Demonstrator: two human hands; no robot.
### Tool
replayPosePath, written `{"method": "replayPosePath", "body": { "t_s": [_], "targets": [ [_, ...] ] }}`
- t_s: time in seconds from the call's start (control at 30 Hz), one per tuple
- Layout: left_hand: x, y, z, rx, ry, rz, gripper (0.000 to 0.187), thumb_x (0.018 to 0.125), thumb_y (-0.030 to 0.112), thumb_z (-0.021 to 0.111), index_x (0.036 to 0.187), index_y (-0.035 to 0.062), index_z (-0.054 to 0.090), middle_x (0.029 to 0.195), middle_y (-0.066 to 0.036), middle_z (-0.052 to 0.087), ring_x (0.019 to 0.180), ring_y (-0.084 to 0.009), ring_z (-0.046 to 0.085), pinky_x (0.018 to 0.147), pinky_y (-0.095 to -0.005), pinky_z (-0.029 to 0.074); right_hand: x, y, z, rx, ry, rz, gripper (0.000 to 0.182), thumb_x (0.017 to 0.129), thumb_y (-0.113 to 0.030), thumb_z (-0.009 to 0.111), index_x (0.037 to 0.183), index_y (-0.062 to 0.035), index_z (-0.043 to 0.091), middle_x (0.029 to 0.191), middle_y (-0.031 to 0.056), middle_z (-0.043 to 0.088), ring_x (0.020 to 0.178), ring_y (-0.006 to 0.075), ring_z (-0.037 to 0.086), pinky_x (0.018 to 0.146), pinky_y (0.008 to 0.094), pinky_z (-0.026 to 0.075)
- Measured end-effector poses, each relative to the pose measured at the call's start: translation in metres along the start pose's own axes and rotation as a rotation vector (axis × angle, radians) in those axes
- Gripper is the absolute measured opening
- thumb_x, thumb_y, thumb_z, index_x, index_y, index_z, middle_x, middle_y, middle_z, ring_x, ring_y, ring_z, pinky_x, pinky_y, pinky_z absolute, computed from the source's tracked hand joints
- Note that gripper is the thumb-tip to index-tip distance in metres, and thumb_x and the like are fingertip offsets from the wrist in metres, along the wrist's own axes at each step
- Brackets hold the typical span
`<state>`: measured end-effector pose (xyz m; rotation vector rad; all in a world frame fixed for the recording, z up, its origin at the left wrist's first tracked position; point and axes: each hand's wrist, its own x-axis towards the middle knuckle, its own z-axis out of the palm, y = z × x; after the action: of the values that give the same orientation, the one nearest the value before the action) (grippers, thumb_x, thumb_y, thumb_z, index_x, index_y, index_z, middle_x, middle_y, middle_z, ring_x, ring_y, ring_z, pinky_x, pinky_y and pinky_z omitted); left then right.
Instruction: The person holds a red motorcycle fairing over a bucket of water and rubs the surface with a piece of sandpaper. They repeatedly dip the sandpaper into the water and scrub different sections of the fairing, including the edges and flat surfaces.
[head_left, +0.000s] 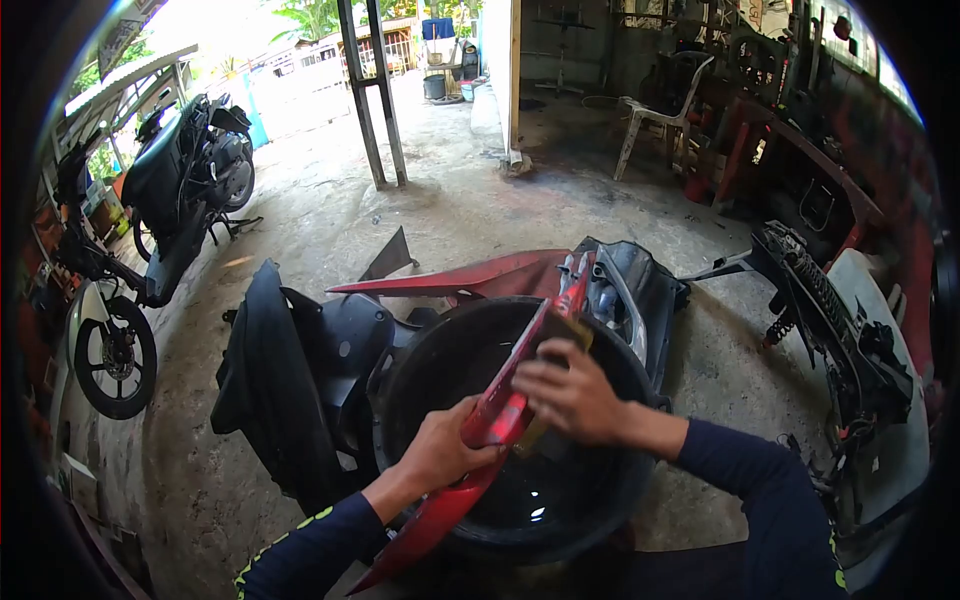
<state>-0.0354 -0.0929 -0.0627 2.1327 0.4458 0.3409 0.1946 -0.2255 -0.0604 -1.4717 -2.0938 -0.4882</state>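
A long red motorcycle body panel (490, 425) slants over a wide black tub (590, 505) with liquid in it. My left hand (440, 447) is wrapped round the panel's lower middle, thumb on the near face. On the panel's upper part, my right hand (575, 398) has bent fingers pressing a flat brown piece (570, 330) that looks like sandpaper. Part of that piece is hidden behind the fingers. Both dark sleeves reach in from the bottom edge.
Black plastic fairings (270, 370) lie left of the tub, with another red panel (470, 277) behind it and a grey-black part (640, 290) at its right. A motorcycle (180, 190) stands left. A stripped frame (850, 350) is at right, a plastic chair (665, 115) further back.
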Motion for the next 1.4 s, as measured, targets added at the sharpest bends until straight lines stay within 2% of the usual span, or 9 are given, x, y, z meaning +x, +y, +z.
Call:
{"method": "replayPosePath", "body": {
  "t_s": [0.17,0.3,0.43,0.6,0.73,0.87,0.97,1.13,1.4],
  "targets": [
    [-0.003,0.001,0.0,-0.005,0.0,0.006,0.07,0.08,0.025,0.087,0.139,-0.0001,0.059,0.106,-0.026,0.074,0.101,-0.0386,0.075,0.089,-0.0406,0.058,0.002,0.088,-0.011,-0.119,0.036,0.262,0.031,0.089,-0.018,0.071,0.119,-0.0142,0.077,0.124,0.0034,0.071,0.124,0.0332,0.055,0.113,0.0484,0.045],
    [-0.002,-0.005,0.003,-0.01,0.018,0.07,0.069,0.08,0.025,0.088,0.138,-0.0007,0.059,0.106,-0.025,0.074,0.1,-0.0383,0.075,0.089,-0.0406,0.058,-0.01,0.012,-0.007,0.0,0.002,0.064,0.028,0.092,-0.018,0.068,0.118,-0.0128,0.076,0.123,0.0041,0.072,0.124,0.0345,0.055,0.107,0.0468,0.048],
    [-0.002,0.001,0.002,-0.011,0.017,0.023,0.07,0.08,0.026,0.088,0.137,-0.0019,0.059,0.103,-0.026,0.074,0.097,-0.0384,0.075,0.088,-0.0407,0.058,-0.001,0.076,-0.012,-0.127,0.057,0.214,0.031,0.083,-0.015,0.076,0.114,-0.0135,0.076,0.12,0.0024,0.072,0.122,0.0325,0.055,0.11,0.0473,0.047],
    [-0.004,-0.003,0.005,0.073,0.006,0.051,0.07,0.079,0.026,0.088,0.137,-0.0025,0.059,0.101,-0.026,0.075,0.096,-0.0393,0.075,0.087,-0.0411,0.059,-0.008,0.011,-0.007,-0.017,0.005,0.054,0.029,0.085,-0.018,0.074,0.114,-0.0132,0.077,0.12,0.0022,0.071,0.121,0.0331,0.056,0.105,0.0476,0.049],
    [-0.003,0.007,0.002,0.004,-0.015,-0.036,0.073,0.079,0.026,0.088,0.139,-0.0009,0.058,0.104,-0.027,0.074,0.1,-0.0411,0.074,0.089,-0.0425,0.058,0.004,0.081,-0.018,-0.18,0.074,0.195,0.023,0.085,-0.017,0.073,0.107,-0.0116,0.077,0.112,0.0028,0.073,0.117,0.0325,0.057,0.1,0.0441,0.052],
    [-0.003,-0.004,0.004,0.07,0.009,0.06,0.072,0.079,0.026,0.088,0.139,-0.0008,0.058,0.104,-0.026,0.074,0.1,-0.0409,0.074,0.089,-0.0431,0.058,-0.006,0.011,-0.021,-0.156,0.008,-0.005,0.027,0.081,-0.013,0.075,0.108,-0.0108,0.075,0.117,0.0033,0.07,0.12,0.0321,0.055,0.1,0.0415,0.052],
    [-0.004,0.005,0.001,-0.013,-0.006,-0.043,0.072,0.079,0.026,0.088,0.139,-0.0009,0.058,0.105,-0.027,0.074,0.101,-0.0417,0.073,0.089,-0.0432,0.058,0.0,0.071,-0.021,-0.313,0.019,0.077,0.028,0.084,-0.015,0.073,0.111,-0.0097,0.073,0.113,0.0037,0.069,0.12,0.032,0.055,0.101,0.0416,0.053],
    [-0.002,0.002,0.004,0.074,0.004,0.042,0.072,0.079,0.026,0.088,0.139,-0.0008,0.058,0.105,-0.027,0.074,0.101,-0.0409,0.074,0.088,-0.0429,0.058,-0.005,0.001,-0.022,-0.268,-0.02,0.003,0.027,0.085,-0.019,0.073,0.11,-0.0092,0.074,0.118,0.0031,0.067,0.124,0.0341,0.053,0.104,0.0473,0.052],
    [-0.007,-0.002,0.005,0.055,0.022,0.051,0.072,0.078,0.026,0.087,0.139,-0.0001,0.059,0.106,-0.027,0.074,0.1,-0.0405,0.074,0.089,-0.0416,0.058,-0.001,-0.002,-0.016,-0.243,-0.031,0.048,0.028,0.085,-0.02,0.075,0.112,-0.0118,0.076,0.121,0.0007,0.071,0.123,0.034,0.055,0.102,0.0451,0.05]
  ]
}}
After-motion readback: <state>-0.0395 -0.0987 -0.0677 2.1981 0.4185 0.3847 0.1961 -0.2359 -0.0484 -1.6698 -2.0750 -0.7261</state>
